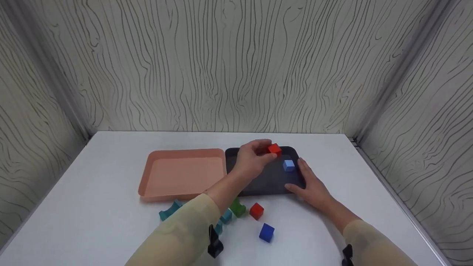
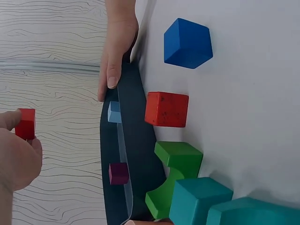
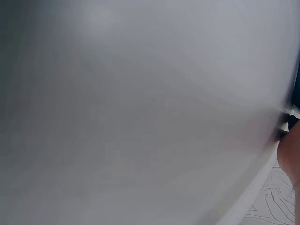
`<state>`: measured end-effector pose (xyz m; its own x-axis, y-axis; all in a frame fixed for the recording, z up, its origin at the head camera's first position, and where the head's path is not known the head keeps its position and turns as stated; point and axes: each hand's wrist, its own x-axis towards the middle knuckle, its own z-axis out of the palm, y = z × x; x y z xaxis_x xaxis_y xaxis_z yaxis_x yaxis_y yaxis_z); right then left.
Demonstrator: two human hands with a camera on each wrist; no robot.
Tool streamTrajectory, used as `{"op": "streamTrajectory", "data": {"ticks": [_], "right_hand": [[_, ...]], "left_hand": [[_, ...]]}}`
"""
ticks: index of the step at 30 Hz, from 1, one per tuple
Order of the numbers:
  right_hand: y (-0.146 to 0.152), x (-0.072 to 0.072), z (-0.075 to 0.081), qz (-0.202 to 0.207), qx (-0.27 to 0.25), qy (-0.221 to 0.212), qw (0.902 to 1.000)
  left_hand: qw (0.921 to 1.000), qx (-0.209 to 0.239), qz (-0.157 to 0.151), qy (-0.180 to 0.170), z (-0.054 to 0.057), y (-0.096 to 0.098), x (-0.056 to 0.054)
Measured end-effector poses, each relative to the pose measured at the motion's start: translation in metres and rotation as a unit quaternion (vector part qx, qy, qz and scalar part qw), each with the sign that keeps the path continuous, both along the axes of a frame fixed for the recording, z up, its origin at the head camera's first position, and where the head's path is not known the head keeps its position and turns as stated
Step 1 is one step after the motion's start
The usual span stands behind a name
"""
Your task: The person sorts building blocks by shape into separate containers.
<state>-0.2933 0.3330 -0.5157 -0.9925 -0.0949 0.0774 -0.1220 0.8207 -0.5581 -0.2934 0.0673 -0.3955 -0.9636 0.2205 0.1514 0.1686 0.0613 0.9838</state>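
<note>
My left hand [image 1: 252,159] pinches a red cube [image 1: 274,149] between thumb and fingertips, held up over the dark tray [image 1: 268,181]. In the left wrist view this red cube [image 2: 26,124] stands out against the patterned wall. My right hand [image 1: 312,186] rests at the tray's right side, straight fingers along the outside of the rim and thumb near its front corner. Inside the tray lie a light blue cube [image 1: 289,166] and a purple cube [image 2: 118,173]; the left hand and forearm hide the purple one in the head view.
A pink tray [image 1: 183,175] adjoins the dark one on the left. In front lie another red cube [image 1: 257,211], a dark blue cube [image 1: 266,232], a green notched block [image 1: 237,208] and several teal blocks [image 1: 170,210], partly behind the left forearm. Patterned walls [image 1: 221,66] surround the white table [image 1: 92,207].
</note>
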Motion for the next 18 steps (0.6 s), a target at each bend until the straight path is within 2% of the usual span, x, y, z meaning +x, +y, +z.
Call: {"op": "streamTrajectory", "data": {"ticks": [4,9,18], "right_hand": [[0.0,0.001,-0.002,-0.002,-0.003,-0.006,1.0],[0.001,0.001,-0.002,0.001,-0.007,-0.006,1.0],[0.002,0.002,0.0,-0.004,-0.012,-0.004,0.9999]], "left_hand": [[0.9999,0.014,0.001,-0.003,-0.014,0.011,-0.011],[0.9999,0.004,0.009,-0.009,-0.029,0.023,-0.024],[0.9997,-0.018,0.015,-0.002,-0.043,0.03,-0.044]]}}
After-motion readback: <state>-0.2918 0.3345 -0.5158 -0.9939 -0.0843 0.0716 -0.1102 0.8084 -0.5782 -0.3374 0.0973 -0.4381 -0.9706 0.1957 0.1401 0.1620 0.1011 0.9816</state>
